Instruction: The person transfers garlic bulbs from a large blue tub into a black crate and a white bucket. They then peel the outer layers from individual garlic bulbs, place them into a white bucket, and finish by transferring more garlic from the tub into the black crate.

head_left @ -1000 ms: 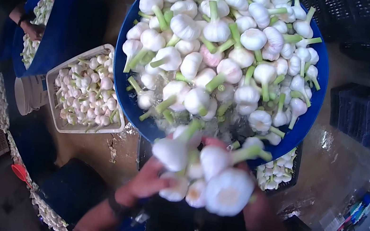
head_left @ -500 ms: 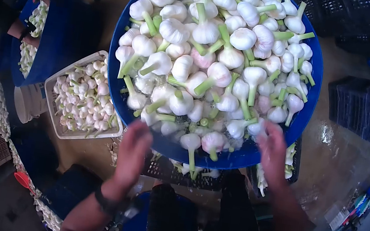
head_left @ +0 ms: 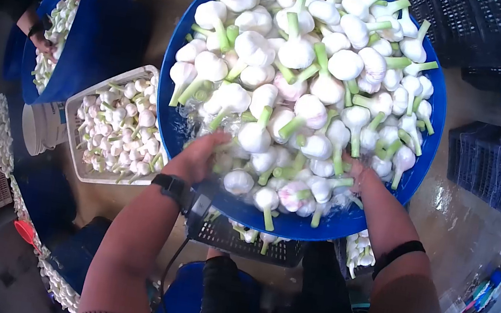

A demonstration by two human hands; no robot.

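Note:
Garlic bulbs with green stems (head_left: 297,53) are heaped in a large round blue tub (head_left: 172,90) of water in front of me. My left hand (head_left: 202,154) reaches over the near left side into the water, its fingers hidden among the bulbs and splashes. At the near right, my right hand (head_left: 357,172) is partly sunk between bulbs, and its fingertips are hidden too. Whether either hand grips a bulb cannot be made out. Foamy water stirs around both hands.
A white crate of garlic (head_left: 84,176) stands left, beside a white bucket (head_left: 34,131). A co-worker's hands (head_left: 41,42) are in another blue tub (head_left: 90,35). Black crates (head_left: 492,163) are stacked right; another black crate (head_left: 250,245) lies beneath my tub.
Both hands have moved from the tub's near rim forward and down into the water among the bulbs. The view has shifted slightly, and the co-worker's hands have moved.

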